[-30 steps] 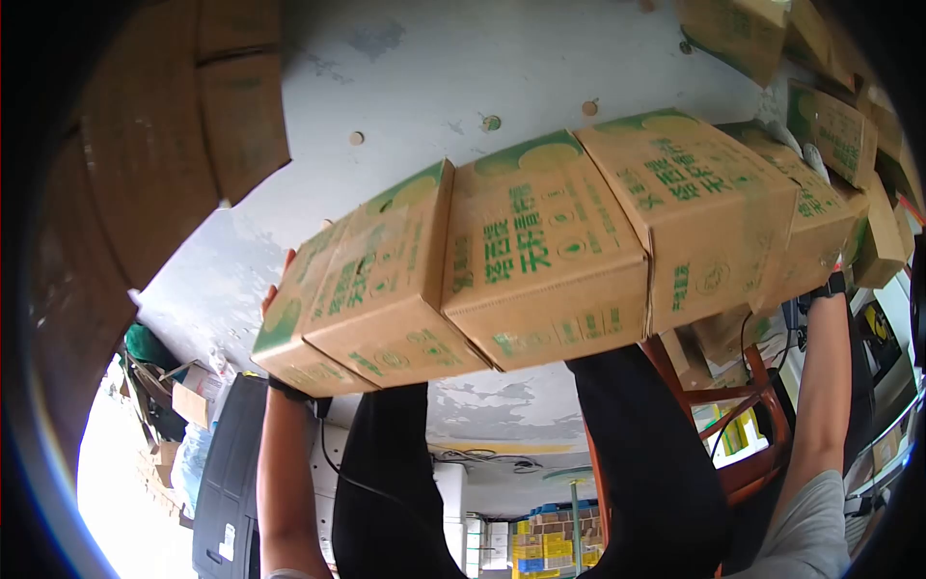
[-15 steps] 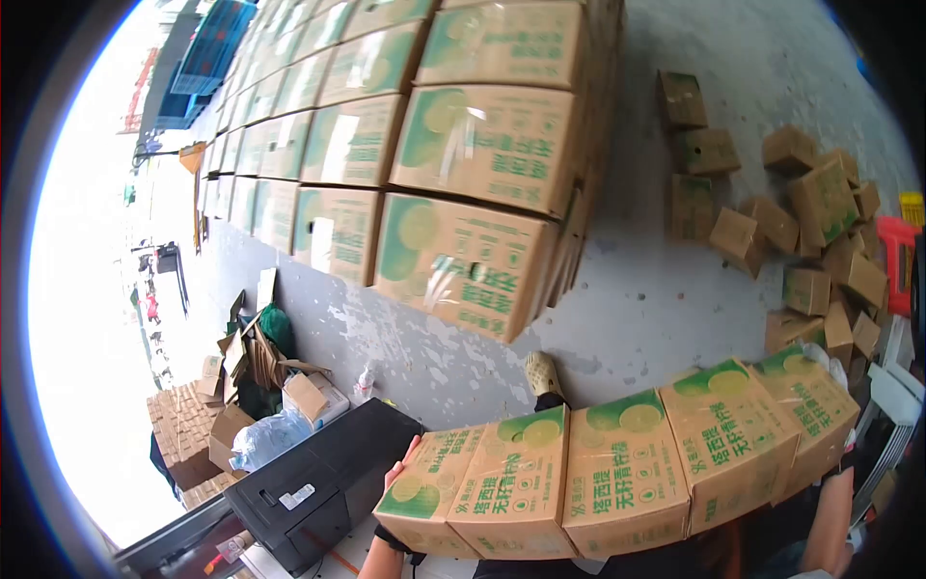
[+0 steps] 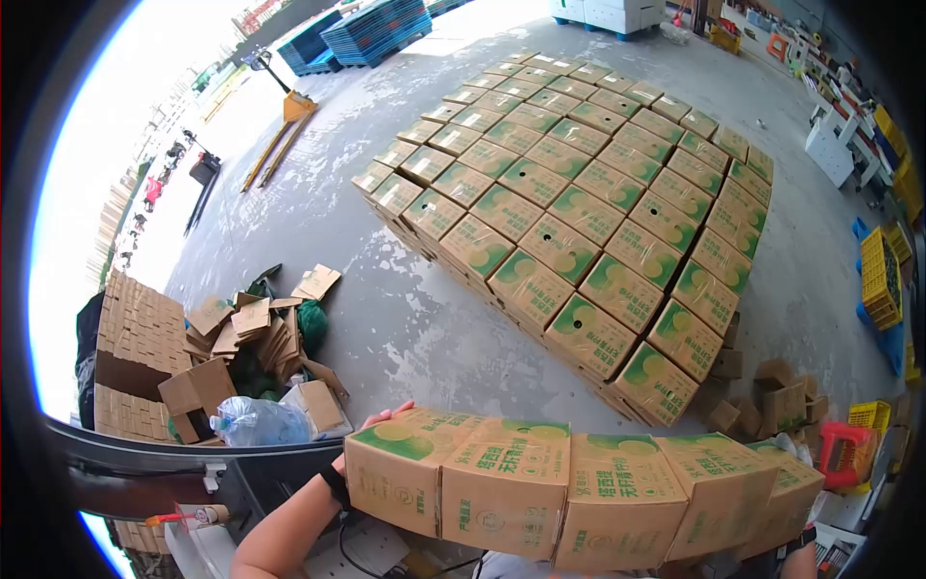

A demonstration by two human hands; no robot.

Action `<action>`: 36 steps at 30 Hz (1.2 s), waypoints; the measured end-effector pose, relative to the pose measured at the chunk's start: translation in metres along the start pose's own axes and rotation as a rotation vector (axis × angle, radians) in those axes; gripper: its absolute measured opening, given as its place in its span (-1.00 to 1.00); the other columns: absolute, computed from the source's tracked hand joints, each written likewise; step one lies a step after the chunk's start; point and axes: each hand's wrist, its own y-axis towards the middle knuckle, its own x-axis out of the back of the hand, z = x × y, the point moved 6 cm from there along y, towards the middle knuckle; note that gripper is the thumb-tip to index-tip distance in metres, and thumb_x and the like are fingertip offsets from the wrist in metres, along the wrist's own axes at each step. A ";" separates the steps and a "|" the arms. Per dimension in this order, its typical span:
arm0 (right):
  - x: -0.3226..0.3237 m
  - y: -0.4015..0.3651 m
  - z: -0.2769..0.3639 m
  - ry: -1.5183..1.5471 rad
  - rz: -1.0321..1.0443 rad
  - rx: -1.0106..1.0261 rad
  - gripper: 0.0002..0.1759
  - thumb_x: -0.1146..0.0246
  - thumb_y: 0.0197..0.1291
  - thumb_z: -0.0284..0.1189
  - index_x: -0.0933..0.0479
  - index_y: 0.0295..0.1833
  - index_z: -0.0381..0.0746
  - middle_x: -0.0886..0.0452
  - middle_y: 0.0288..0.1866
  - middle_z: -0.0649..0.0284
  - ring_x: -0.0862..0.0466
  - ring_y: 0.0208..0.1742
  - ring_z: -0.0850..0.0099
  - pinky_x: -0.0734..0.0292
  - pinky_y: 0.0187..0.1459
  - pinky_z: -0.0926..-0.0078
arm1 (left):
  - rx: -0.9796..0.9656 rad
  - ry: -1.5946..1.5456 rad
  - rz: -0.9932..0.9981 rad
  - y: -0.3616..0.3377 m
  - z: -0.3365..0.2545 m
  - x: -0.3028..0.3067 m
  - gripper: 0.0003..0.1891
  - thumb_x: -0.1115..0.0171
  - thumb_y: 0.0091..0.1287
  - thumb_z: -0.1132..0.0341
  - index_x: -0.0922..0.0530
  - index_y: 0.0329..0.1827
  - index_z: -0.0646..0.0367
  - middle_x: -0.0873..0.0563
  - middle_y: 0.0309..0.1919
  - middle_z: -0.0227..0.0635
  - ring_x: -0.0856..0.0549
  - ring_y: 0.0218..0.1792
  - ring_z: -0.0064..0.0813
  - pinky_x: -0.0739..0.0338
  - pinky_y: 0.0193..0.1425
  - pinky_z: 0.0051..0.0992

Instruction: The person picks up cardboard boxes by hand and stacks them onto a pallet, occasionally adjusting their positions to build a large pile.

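Now: the left hand (image 3: 384, 417) is at the near-left end of a row of brown cardboard boxes with green print (image 3: 579, 487). The left forearm comes up from the lower edge of the view and wears a dark band at the wrist. The left fingers (image 3: 391, 412) lie over the top edge of the end box, with the palm against its end face, clamped on the row.

The right hand (image 3: 793, 448) is at the opposite end and mostly hidden behind the last box. Only a pale patch shows at the top corner, with a dark-banded wrist below, so whether these fingers are curled or flat cannot be told.

The row's long axis runs left to right across the bottom of the view, bowing slightly, with its right end dipping lower. The boxes stand side by side, faces touching, printed fronts towards the camera and tops upward. The row is held in the air between the two hands, above a black machine housing (image 3: 280, 473) at lower left.

Beyond it, on the grey concrete floor (image 3: 386, 318), stands a large rectangular block of matching stacked cartons (image 3: 598, 193). Loose small cartons (image 3: 772, 396) lie near the block's right corner. At left there is a heap of flattened cardboard (image 3: 256, 328) and a clear plastic bag (image 3: 256, 422). Yellow plastic crates (image 3: 878, 280) sit at far right.
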 end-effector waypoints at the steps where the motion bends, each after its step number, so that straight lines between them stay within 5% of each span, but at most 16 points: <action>1: -0.005 0.011 0.000 -0.257 -0.093 0.042 -0.46 0.08 0.51 0.00 -0.42 0.31 -0.16 -0.45 0.29 0.14 -0.47 0.27 0.27 -0.38 0.29 0.26 | -0.006 -0.006 -0.004 0.006 -0.024 0.005 -0.39 -0.07 0.44 -0.01 -0.26 0.54 -0.16 -0.30 0.49 -0.27 -0.38 0.44 -0.16 -0.26 0.50 -0.09; 2: -0.012 0.023 -0.003 -0.507 -0.188 0.087 -0.47 0.08 0.51 -0.02 -0.42 0.31 -0.17 -0.46 0.28 0.15 -0.48 0.25 0.29 -0.38 0.30 0.28 | 0.015 -0.002 0.021 0.017 -0.050 0.012 -0.39 -0.08 0.44 -0.01 -0.27 0.54 -0.17 -0.31 0.49 -0.27 -0.39 0.44 -0.17 -0.28 0.49 -0.09; 6: -0.050 0.096 -0.045 -0.627 -0.445 0.287 -0.58 0.05 0.50 -0.09 -0.46 0.17 -0.17 -0.49 0.13 0.25 -0.49 0.15 0.38 -0.39 0.24 0.37 | 0.053 0.011 0.046 0.041 -0.142 0.022 -0.41 -0.11 0.41 -0.02 -0.31 0.51 -0.22 -0.32 0.49 -0.26 -0.41 0.42 -0.14 -0.32 0.46 -0.05; 8: -0.093 0.159 -0.060 0.152 -0.067 0.084 -0.71 0.00 0.48 -0.16 -0.46 -0.06 -0.14 -0.46 -0.05 0.35 -0.48 0.03 0.46 -0.40 0.12 0.46 | 0.018 -0.020 0.041 0.060 -0.192 0.036 -0.41 -0.14 0.39 0.02 -0.34 0.49 -0.16 -0.35 0.47 -0.25 -0.42 0.41 -0.11 -0.32 0.47 -0.07; 10: -0.133 0.216 -0.064 0.248 -0.092 0.037 -0.75 0.02 0.49 -0.19 -0.41 -0.13 -0.12 -0.41 -0.12 0.37 -0.46 -0.02 0.47 -0.39 0.07 0.48 | -0.064 0.017 -0.086 0.089 -0.242 0.097 -0.41 -0.18 0.38 0.10 -0.36 0.47 -0.01 -0.41 0.42 -0.25 -0.44 0.38 -0.12 -0.31 0.48 -0.10; 12: -0.162 0.251 -0.071 0.320 -0.131 -0.061 -0.77 0.03 0.50 -0.22 -0.37 -0.21 -0.09 -0.37 -0.18 0.39 -0.44 -0.07 0.48 -0.38 0.02 0.50 | -0.049 0.014 -0.047 0.091 -0.283 0.099 -0.39 -0.13 0.39 0.08 -0.32 0.50 -0.06 -0.40 0.43 -0.26 -0.44 0.38 -0.16 -0.32 0.47 -0.12; 14: -0.184 0.287 -0.061 -1.089 -0.206 -0.012 -0.77 0.04 0.52 -0.23 -0.39 -0.19 -0.09 -0.40 -0.16 0.36 -0.47 -0.07 0.44 -0.41 0.00 0.47 | -0.026 0.007 -0.040 0.103 -0.321 0.102 -0.36 -0.10 0.39 0.06 -0.26 0.54 -0.11 -0.38 0.44 -0.27 -0.44 0.38 -0.18 -0.33 0.46 -0.15; 15: -0.201 0.299 -0.060 -1.090 -0.211 -0.025 -0.77 0.04 0.52 -0.23 -0.39 -0.19 -0.09 -0.40 -0.16 0.36 -0.47 -0.07 0.44 -0.41 0.00 0.47 | -0.013 0.025 -0.052 0.107 -0.342 0.101 -0.38 -0.10 0.40 0.06 -0.28 0.54 -0.12 -0.38 0.44 -0.27 -0.44 0.38 -0.18 -0.33 0.45 -0.14; 17: -0.237 0.320 -0.078 0.359 -0.237 -0.181 -0.77 0.04 0.52 -0.21 -0.40 -0.10 -0.10 -0.41 -0.16 0.35 -0.49 -0.05 0.41 -0.43 0.03 0.41 | 0.016 0.039 -0.080 0.115 -0.381 0.101 -0.39 -0.09 0.40 0.06 -0.29 0.53 -0.13 -0.39 0.43 -0.27 -0.45 0.37 -0.18 -0.34 0.45 -0.13; 18: -0.235 0.325 -0.087 0.361 -0.251 -0.188 -0.77 0.04 0.52 -0.21 -0.40 -0.10 -0.10 -0.41 -0.16 0.35 -0.49 -0.05 0.41 -0.43 0.03 0.41 | 0.048 0.071 -0.081 0.123 -0.400 0.101 -0.40 -0.09 0.41 0.05 -0.30 0.52 -0.13 -0.40 0.43 -0.27 -0.45 0.37 -0.17 -0.35 0.45 -0.13; 20: -0.231 0.338 -0.097 -0.623 -0.229 -0.075 -0.58 0.20 0.57 -0.17 -0.39 0.27 -0.15 -0.52 0.18 0.29 -0.42 0.25 0.33 -0.21 0.34 0.38 | 0.087 0.102 -0.079 0.149 -0.443 0.102 -0.41 -0.09 0.41 0.04 -0.31 0.51 -0.14 -0.40 0.42 -0.27 -0.46 0.37 -0.16 -0.35 0.44 -0.12; 23: -0.295 0.363 -0.113 -0.764 -0.398 0.022 -0.60 0.16 0.55 -0.11 -0.42 0.20 -0.11 -0.51 0.11 0.23 -0.48 0.19 0.30 -0.36 0.27 0.34 | 0.211 0.090 -0.009 0.190 -0.506 0.122 -0.44 -0.09 0.44 0.03 -0.34 0.48 -0.10 -0.41 0.43 -0.23 -0.49 0.35 -0.13 -0.41 0.38 -0.06; 30: -0.391 0.407 -0.197 -0.729 -0.291 -0.176 -0.42 0.24 0.57 -0.05 -0.28 0.46 -0.16 -0.40 0.44 0.22 -0.37 0.42 0.31 -0.18 0.46 0.26 | 0.430 0.131 0.030 0.293 -0.660 0.215 -0.47 -0.09 0.43 0.02 -0.38 0.46 -0.15 -0.43 0.43 -0.24 -0.53 0.32 -0.14 -0.46 0.35 -0.07; 33: -0.414 0.423 -0.242 0.074 -0.195 -0.073 -0.41 0.27 0.59 -0.08 -0.16 0.55 -0.16 -0.32 0.51 0.17 -0.38 0.44 0.30 -0.27 0.44 0.24 | 0.429 0.148 0.002 0.317 -0.710 0.250 -0.44 -0.12 0.41 -0.02 -0.39 0.45 -0.11 -0.45 0.41 -0.24 -0.55 0.30 -0.16 -0.47 0.33 -0.08; 35: -0.389 0.418 -0.271 0.045 -0.276 -0.082 -0.40 0.26 0.59 -0.07 -0.17 0.55 -0.16 -0.32 0.52 0.17 -0.39 0.43 0.31 -0.31 0.42 0.24 | 0.470 0.379 0.032 0.336 -0.743 0.257 -0.44 -0.12 0.40 -0.05 -0.43 0.42 -0.08 -0.46 0.41 -0.26 -0.55 0.30 -0.18 -0.46 0.34 -0.12; 36: -0.387 0.420 -0.280 0.008 -0.345 -0.079 -0.40 0.25 0.59 -0.06 -0.17 0.55 -0.17 -0.32 0.52 0.16 -0.40 0.42 0.31 -0.35 0.39 0.23 | 0.403 0.429 0.075 0.353 -0.757 0.268 -0.48 -0.07 0.42 -0.06 -0.51 0.33 0.00 -0.54 0.33 -0.19 -0.61 0.24 -0.11 -0.52 0.28 0.03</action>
